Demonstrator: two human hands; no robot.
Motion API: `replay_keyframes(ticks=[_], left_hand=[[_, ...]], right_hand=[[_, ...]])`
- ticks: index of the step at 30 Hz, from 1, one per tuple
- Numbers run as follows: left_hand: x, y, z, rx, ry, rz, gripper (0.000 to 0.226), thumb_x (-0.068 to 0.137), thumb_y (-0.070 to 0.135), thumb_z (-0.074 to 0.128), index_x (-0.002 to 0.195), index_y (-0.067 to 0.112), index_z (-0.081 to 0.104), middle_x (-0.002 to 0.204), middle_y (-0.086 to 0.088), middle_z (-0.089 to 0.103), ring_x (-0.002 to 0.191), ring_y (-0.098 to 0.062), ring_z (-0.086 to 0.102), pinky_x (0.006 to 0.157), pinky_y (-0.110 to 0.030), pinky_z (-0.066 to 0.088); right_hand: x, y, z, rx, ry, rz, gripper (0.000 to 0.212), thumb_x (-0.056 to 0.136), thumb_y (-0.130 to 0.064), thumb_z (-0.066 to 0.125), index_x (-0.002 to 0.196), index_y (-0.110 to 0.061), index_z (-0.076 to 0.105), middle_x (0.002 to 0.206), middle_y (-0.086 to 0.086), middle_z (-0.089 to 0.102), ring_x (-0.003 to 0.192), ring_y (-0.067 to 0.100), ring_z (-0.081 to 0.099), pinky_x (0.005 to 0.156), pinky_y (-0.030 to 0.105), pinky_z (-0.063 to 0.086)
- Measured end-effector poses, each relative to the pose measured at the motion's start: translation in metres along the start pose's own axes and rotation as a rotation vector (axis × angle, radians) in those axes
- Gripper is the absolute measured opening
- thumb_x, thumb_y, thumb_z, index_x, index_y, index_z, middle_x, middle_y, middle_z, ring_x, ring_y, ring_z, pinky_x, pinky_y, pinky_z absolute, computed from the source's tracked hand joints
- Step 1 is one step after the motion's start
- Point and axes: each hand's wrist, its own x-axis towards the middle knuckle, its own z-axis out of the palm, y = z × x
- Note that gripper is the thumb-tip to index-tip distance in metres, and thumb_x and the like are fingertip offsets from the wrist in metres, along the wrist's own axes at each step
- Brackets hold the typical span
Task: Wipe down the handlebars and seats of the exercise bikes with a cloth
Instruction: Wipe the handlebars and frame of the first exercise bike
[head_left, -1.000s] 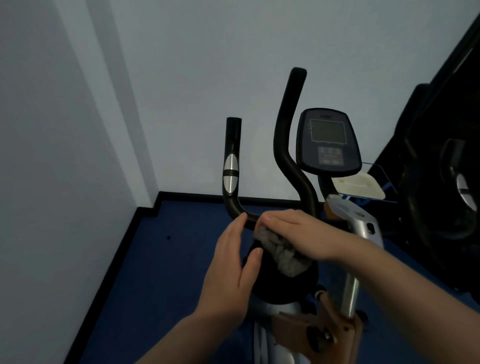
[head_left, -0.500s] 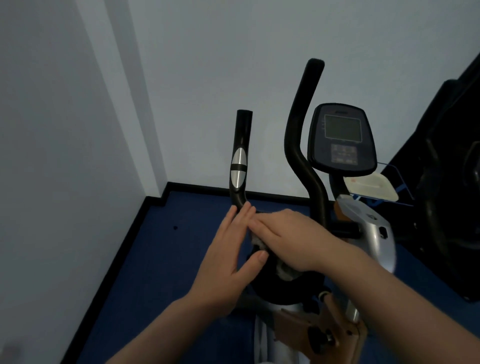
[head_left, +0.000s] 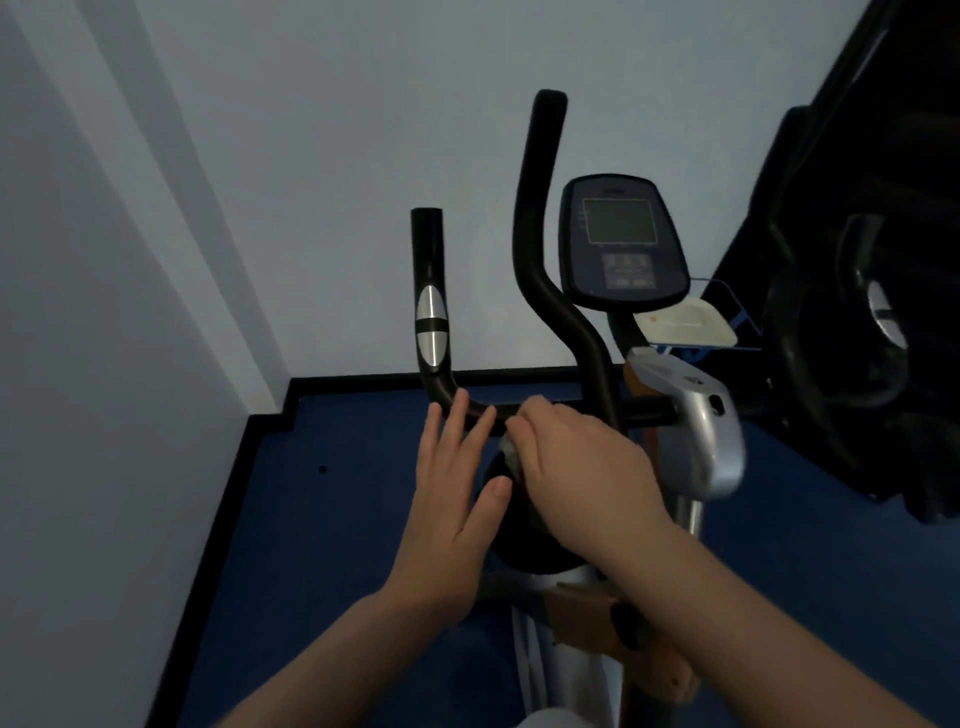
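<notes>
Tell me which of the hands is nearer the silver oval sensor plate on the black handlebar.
Left. The left hand reaches just below the silver oval sensor plate, fingertips at the handlebar bend; the right hand lies further right.

Bare forearms, no sleeves — left hand (head_left: 451, 499) and right hand (head_left: 582, 467) ungloved (no rings visible).

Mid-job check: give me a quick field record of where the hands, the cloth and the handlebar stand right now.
left hand: open, fingers straight, fingertips against the bend of the handlebar
right hand: curled over the grey cloth, on the horizontal bar
grey cloth: mostly hidden under the right hand, only an edge shows
handlebar: black, left grip upright with silver pulse sensor
console: screen dark, right of the tall curved handle
floor: blue
</notes>
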Motion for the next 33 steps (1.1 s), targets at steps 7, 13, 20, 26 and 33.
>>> replay_keyframes(ticks=[7,13,20,26,33], left_hand=[[0.0,0.001,-0.007,0.004,-0.034,0.026,0.067,0.086,0.073,0.019,0.147,0.044,0.016,0.154,0.035,-0.01,0.142,0.006,-0.02,0.109,-0.021,-0.004],[-0.001,0.0,-0.006,0.079,-0.02,0.065,0.066,0.088,0.074,0.009,0.146,0.045,0.018,0.157,0.029,-0.009,0.143,0.002,-0.021,0.116,-0.029,-0.008],[0.003,0.002,-0.007,0.052,-0.051,0.256,0.05,0.1,0.039,0.019,0.15,0.032,0.025,0.158,0.02,0.017,0.148,-0.004,0.005,0.118,-0.031,-0.014],[0.003,-0.002,-0.006,-0.086,-0.115,0.238,0.05,0.1,0.038,0.021,0.148,0.028,0.031,0.152,0.019,0.031,0.145,0.002,0.016,0.12,-0.028,-0.004],[-0.001,-0.001,-0.001,-0.197,-0.076,0.144,0.049,0.098,0.044,0.023,0.144,0.035,0.037,0.144,0.03,0.038,0.142,-0.002,0.025,0.121,-0.035,0.008]], right_hand=[[-0.004,0.002,0.012,-0.015,0.151,0.3,0.031,0.103,-0.041,0.021,0.1,-0.023,0.046,0.087,-0.005,0.058,0.07,0.016,0.052,0.048,0.028,0.024],[-0.024,-0.006,0.029,0.369,0.326,0.424,0.027,0.099,-0.04,0.033,0.115,-0.025,0.048,0.107,-0.006,0.057,0.098,0.014,0.054,0.078,0.035,0.047],[-0.04,-0.009,0.036,0.529,0.414,0.553,0.029,0.098,-0.042,0.036,0.121,-0.026,0.045,0.105,-0.006,0.058,0.098,0.014,0.057,0.08,0.038,0.05],[-0.054,-0.03,0.064,0.766,0.662,0.65,0.031,0.097,-0.048,0.035,0.126,-0.04,0.037,0.113,-0.011,0.059,0.102,0.006,0.059,0.084,0.036,0.054],[-0.043,-0.007,0.055,0.685,0.542,0.598,0.032,0.098,-0.047,0.034,0.123,-0.029,0.04,0.109,-0.002,0.059,0.099,0.013,0.058,0.083,0.041,0.053]])
